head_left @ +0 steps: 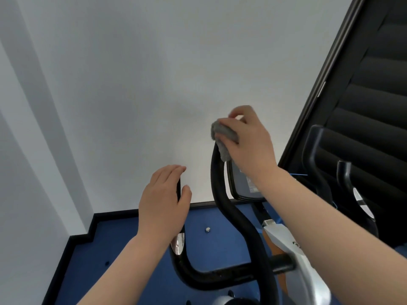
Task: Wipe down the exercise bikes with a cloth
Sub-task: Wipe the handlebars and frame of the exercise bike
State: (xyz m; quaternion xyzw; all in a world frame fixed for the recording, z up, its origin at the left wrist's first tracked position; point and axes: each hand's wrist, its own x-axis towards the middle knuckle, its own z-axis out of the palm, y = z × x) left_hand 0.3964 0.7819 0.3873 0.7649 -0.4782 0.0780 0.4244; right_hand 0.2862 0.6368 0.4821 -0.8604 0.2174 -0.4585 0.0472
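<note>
A: The right hand point(246, 139) had the grey cloth point(222, 137) bunched in curled fingers at the tip of the bike's right handlebar point(220, 194), beside the console point(244, 183)

B: And the left hand point(164, 201) wrapped the left handlebar point(179, 256), steadying the frame. Best judgement there: fold the cloth round the bar and draw it down the whole curve, not just dab the tip

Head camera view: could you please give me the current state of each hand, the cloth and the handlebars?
left hand: holds the left handlebar near its top
right hand: grips the grey cloth
grey cloth: bunched, pressed onto the tip of the right handlebar
console: partly hidden by the right forearm
</note>
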